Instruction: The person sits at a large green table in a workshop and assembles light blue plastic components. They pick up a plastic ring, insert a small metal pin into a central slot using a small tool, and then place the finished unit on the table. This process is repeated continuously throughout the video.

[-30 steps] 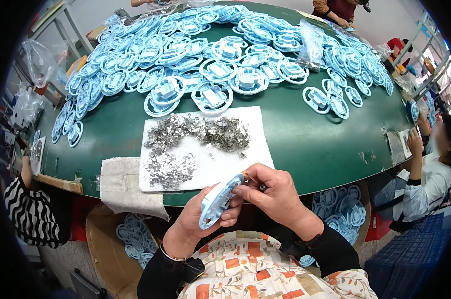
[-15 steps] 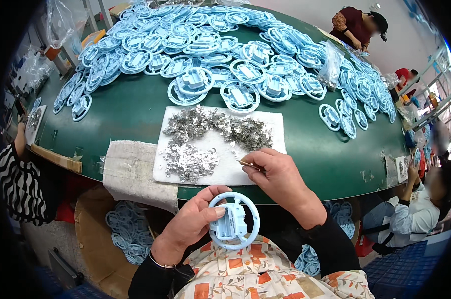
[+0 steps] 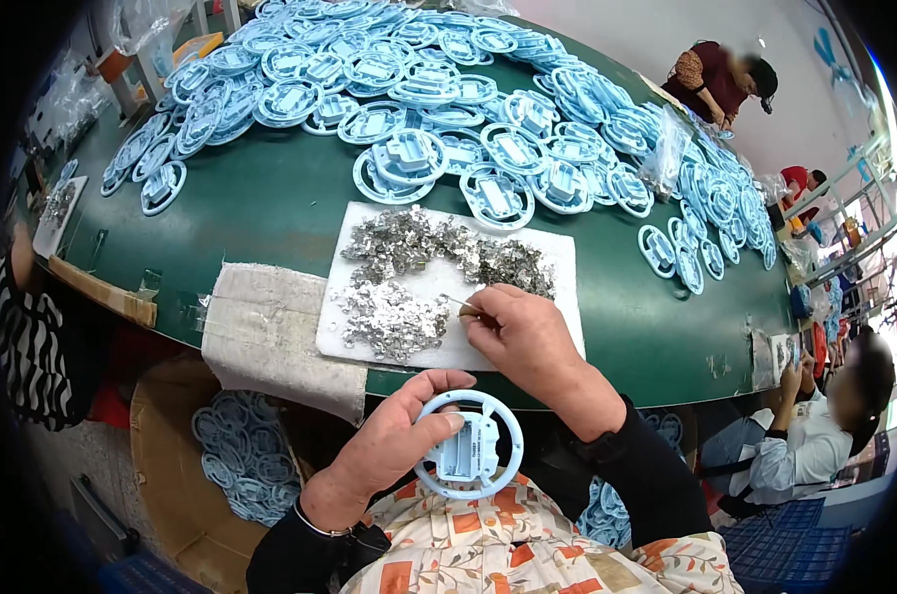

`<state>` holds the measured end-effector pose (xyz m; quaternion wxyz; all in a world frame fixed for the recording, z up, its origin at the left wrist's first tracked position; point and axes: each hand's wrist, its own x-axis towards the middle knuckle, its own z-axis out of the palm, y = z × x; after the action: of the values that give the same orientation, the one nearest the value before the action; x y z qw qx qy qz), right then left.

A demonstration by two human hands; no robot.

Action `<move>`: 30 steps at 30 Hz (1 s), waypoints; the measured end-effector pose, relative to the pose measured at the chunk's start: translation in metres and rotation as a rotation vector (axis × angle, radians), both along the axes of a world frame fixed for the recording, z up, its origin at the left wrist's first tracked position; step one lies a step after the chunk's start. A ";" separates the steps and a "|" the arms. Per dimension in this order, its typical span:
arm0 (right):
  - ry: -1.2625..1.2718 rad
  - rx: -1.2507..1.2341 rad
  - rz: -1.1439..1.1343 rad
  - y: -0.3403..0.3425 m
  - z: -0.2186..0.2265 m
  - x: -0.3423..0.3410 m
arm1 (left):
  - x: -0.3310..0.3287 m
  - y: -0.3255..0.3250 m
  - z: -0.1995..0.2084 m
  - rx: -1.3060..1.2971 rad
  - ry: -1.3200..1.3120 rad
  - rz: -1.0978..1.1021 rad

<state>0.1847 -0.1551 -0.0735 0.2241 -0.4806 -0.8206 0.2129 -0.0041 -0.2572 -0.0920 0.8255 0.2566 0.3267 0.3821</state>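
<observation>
In front of my apron, my left hand [image 3: 394, 441] is closed on a light blue toy steering wheel [image 3: 484, 450]. The thumb presses on its boxy centre, whose open recess faces up. A thin metal tool like tweezers [image 3: 465, 305] is pinched in my right hand [image 3: 528, 342], its tip pointing left. That tip hovers by the right side of a heap of small shiny metal pieces [image 3: 394, 322]; contact cannot be made out. Darker metal pieces [image 3: 513, 265] form an arc along the far part of the white foam board [image 3: 456, 352] beneath them.
A large pile of blue steering wheels [image 3: 369, 74] covers the far side of the green table [image 3: 260, 198]. A pale cloth [image 3: 270, 322] hangs over the near edge. Below stands a cardboard box [image 3: 166, 475] holding more wheels. Co-workers sit or stand around, one in a light shirt [image 3: 800, 436] at right.
My right hand has shifted left, bringing the tool's tip to the shiny heap. The left hand keeps the steering wheel in almost the same place. The whole view has turned slightly.
</observation>
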 end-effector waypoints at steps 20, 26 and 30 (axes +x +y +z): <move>0.531 -0.290 -0.009 -0.054 0.022 0.064 | 0.040 0.040 0.011 0.405 0.476 -0.024; 0.415 -0.143 -0.040 -0.051 0.008 0.066 | 0.049 0.049 0.002 0.714 0.882 0.124; 0.435 -0.133 -0.050 -0.049 0.004 0.065 | 0.053 0.052 0.002 0.727 0.948 0.170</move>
<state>0.2496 -0.2046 -0.0696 0.3687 -0.4572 -0.7251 0.3595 0.0488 -0.2053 -0.0897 0.4159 0.6375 0.5269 0.3781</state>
